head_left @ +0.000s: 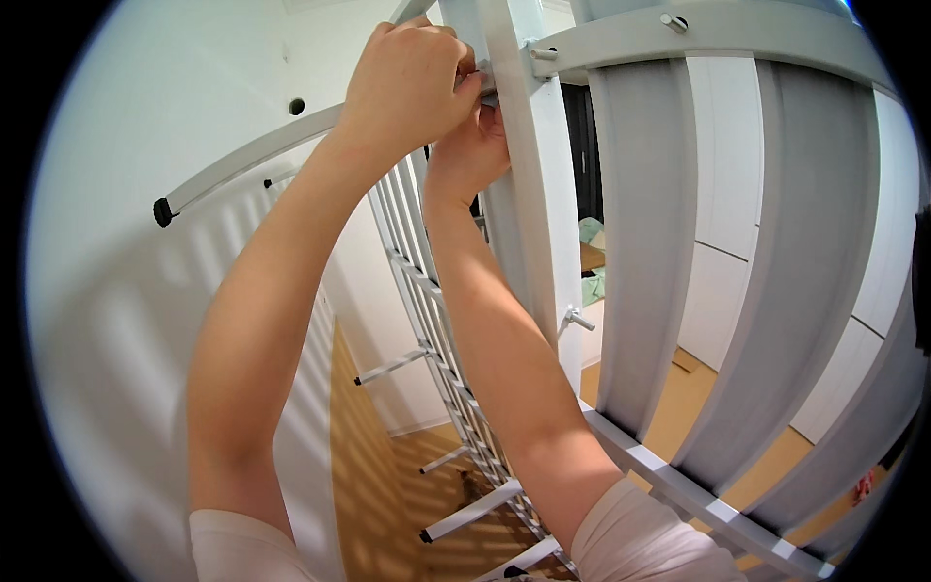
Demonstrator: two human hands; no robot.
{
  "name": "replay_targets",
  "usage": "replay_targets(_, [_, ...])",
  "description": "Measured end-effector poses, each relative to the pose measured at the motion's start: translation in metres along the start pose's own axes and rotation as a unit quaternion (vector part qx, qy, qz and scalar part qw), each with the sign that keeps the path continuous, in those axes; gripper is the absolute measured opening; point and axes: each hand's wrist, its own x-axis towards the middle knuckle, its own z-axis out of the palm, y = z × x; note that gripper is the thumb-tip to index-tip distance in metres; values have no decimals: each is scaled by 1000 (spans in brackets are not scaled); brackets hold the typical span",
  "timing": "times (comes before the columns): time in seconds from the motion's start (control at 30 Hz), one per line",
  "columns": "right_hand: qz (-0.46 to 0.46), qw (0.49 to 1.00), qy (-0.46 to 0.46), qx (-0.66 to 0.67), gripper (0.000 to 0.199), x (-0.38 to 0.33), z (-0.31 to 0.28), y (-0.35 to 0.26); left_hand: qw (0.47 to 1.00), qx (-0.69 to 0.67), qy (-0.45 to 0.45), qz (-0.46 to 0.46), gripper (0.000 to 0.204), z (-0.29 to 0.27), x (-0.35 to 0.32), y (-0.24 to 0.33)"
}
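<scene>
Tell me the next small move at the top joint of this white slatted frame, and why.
Probably keep the left hand clamped on the white post and let the right hand turn the fastener at the joint. Both hands crowd that corner where the top rail meets the post, and bolts stick out unseated nearby. The fastener itself is hidden by the fingers.

A white wall (116,320) stands on the left, with a small dark hole (297,106) up high. The wooden floor (388,485) is light brown. Far back lies something pale green (592,233), maybe cloth, beside white cupboard doors (722,194).
</scene>
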Motion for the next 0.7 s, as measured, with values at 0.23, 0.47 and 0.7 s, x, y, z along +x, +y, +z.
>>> replay_targets(0.23, [25, 999, -8, -24, 18, 2, -5, 3, 994, 94, -3, 50, 18, -3, 2, 13])
replay_targets(0.47, [28, 997, 8, -77, 18, -4, 0, -11, 1000, -1, 19, 1, 17, 2, -2, 3])
replay_targets(0.7, [-46, 994, 15, -98, 25, -3, -3, -4, 998, 54, -19, 34, 18, -10, 8, 19])
